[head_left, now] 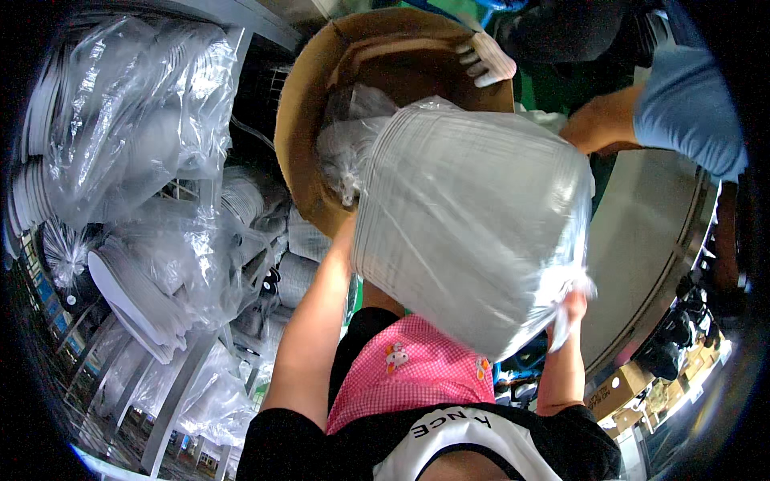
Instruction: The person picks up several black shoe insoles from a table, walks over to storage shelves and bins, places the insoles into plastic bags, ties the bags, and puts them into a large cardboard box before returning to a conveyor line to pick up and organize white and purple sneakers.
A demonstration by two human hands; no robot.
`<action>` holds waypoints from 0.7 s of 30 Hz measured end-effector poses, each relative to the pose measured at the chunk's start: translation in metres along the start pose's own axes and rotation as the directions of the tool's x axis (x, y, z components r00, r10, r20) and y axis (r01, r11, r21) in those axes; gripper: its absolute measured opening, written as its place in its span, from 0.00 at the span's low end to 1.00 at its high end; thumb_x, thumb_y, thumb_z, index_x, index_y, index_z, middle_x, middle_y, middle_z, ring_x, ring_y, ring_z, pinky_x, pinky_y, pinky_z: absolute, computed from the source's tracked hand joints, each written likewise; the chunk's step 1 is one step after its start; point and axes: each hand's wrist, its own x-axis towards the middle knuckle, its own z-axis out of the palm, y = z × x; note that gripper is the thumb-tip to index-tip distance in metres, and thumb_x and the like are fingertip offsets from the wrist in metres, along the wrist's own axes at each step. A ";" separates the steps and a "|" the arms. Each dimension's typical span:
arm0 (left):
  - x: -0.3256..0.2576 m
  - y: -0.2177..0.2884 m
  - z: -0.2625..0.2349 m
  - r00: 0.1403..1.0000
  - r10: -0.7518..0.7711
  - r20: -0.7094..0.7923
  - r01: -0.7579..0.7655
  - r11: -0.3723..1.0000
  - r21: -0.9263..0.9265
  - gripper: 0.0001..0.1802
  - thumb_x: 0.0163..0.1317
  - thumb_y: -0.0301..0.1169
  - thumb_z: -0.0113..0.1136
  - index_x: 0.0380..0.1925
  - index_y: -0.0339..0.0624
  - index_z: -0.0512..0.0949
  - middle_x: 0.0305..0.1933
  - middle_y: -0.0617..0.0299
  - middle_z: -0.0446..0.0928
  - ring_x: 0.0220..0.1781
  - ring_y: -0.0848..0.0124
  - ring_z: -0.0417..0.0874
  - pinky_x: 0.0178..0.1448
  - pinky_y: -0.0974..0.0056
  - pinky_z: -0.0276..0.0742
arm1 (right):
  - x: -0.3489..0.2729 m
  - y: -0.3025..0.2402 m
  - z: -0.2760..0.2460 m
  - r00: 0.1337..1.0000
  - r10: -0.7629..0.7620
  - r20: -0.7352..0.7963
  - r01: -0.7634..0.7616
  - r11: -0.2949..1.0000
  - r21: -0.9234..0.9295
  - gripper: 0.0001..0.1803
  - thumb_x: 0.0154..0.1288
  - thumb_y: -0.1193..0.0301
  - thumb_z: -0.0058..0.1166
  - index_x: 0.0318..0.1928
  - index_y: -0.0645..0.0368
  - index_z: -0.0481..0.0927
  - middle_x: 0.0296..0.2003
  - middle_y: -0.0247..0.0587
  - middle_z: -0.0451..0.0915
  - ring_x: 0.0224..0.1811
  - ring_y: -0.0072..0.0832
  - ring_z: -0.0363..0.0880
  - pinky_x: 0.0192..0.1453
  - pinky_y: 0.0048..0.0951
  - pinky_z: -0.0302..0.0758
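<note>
A large clear plastic bag (473, 216) packed with stacked, thin, pale grey pieces is tilted in front of my body; what kind of pieces they are I cannot tell. My right hand (573, 305) is closed on the bunched plastic at the bag's lower right end. On the other side, my left hand (346, 234) is against the left edge of the bag, its fingers hidden behind it. Beyond the bag stands an open round-sided cardboard box (301, 128), with more crumpled clear plastic (353, 136) inside.
A co-worker's gloved hand (488, 61) rests on the box's far rim, and their blue sleeve (682, 112) reaches in from the right. Bagged stacks of pale pieces (144, 120) fill a metal rack (164, 401) at left. A grey flat surface (642, 240) lies at right.
</note>
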 end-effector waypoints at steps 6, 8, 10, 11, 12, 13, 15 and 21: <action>0.032 -0.050 -0.044 0.925 -0.301 -0.233 0.305 0.952 -0.021 0.27 0.60 0.47 0.41 0.54 0.41 0.60 0.52 0.60 0.66 0.49 0.69 0.71 0.45 0.64 0.73 | -0.048 -0.061 0.128 0.547 -0.013 0.837 0.721 0.516 -0.462 0.15 0.46 0.66 0.50 0.38 0.56 0.77 0.31 0.34 0.77 0.37 0.28 0.76 0.41 0.30 0.72; 0.011 -0.050 -0.008 0.959 -0.108 -0.262 0.101 0.994 -0.041 0.27 0.60 0.47 0.41 0.54 0.41 0.60 0.52 0.60 0.66 0.49 0.69 0.71 0.45 0.64 0.73 | -0.053 -0.056 0.145 0.450 0.002 0.893 0.874 0.207 -0.441 0.16 0.45 0.63 0.52 0.36 0.55 0.77 0.29 0.33 0.77 0.33 0.30 0.76 0.39 0.29 0.73; -0.008 -0.045 0.023 0.973 0.015 -0.231 -0.014 1.000 0.006 0.27 0.60 0.46 0.41 0.54 0.41 0.60 0.52 0.60 0.66 0.49 0.69 0.71 0.45 0.64 0.73 | -0.067 -0.037 0.151 0.214 0.257 0.942 0.965 -0.206 -0.163 0.17 0.38 0.67 0.49 0.34 0.56 0.78 0.32 0.34 0.77 0.33 0.29 0.75 0.36 0.31 0.71; -0.016 -0.041 0.031 0.975 0.070 -0.211 -0.064 0.997 0.034 0.27 0.60 0.46 0.41 0.54 0.41 0.60 0.52 0.60 0.66 0.49 0.69 0.71 0.45 0.64 0.73 | -0.070 -0.037 0.158 0.212 0.415 0.885 0.977 -0.098 -0.189 0.18 0.37 0.66 0.47 0.34 0.58 0.78 0.32 0.34 0.77 0.31 0.27 0.74 0.36 0.28 0.68; -0.024 -0.040 0.033 0.974 0.110 -0.196 -0.100 0.993 0.059 0.27 0.60 0.46 0.41 0.54 0.41 0.60 0.52 0.60 0.66 0.49 0.69 0.71 0.45 0.64 0.73 | -0.073 -0.034 0.160 0.185 0.563 0.806 0.973 0.008 -0.229 0.20 0.36 0.65 0.45 0.33 0.59 0.78 0.32 0.34 0.77 0.29 0.26 0.73 0.37 0.26 0.65; -0.031 -0.035 0.033 0.971 0.151 -0.184 -0.137 0.987 0.088 0.27 0.60 0.46 0.41 0.54 0.41 0.60 0.52 0.60 0.66 0.49 0.69 0.71 0.45 0.64 0.73 | -0.074 -0.026 0.156 0.193 0.331 0.924 0.977 -0.156 -0.148 0.18 0.38 0.64 0.43 0.31 0.58 0.77 0.31 0.32 0.76 0.28 0.24 0.71 0.39 0.24 0.60; -0.045 -0.029 0.031 0.963 0.211 -0.171 -0.190 0.973 0.131 0.27 0.60 0.46 0.41 0.54 0.41 0.60 0.52 0.60 0.66 0.49 0.69 0.71 0.45 0.64 0.73 | -0.086 -0.010 0.141 0.174 0.364 0.915 0.971 -0.216 -0.099 0.15 0.39 0.64 0.43 0.29 0.54 0.78 0.31 0.30 0.76 0.29 0.23 0.72 0.43 0.29 0.60; -0.070 -0.032 0.018 0.943 0.268 -0.199 -0.235 0.956 0.175 0.26 0.60 0.46 0.41 0.54 0.41 0.61 0.52 0.60 0.66 0.50 0.69 0.70 0.46 0.64 0.72 | -0.089 0.001 0.149 0.063 0.454 0.889 0.997 -0.074 -0.034 0.14 0.36 0.63 0.44 0.24 0.52 0.80 0.30 0.33 0.79 0.35 0.29 0.76 0.45 0.32 0.65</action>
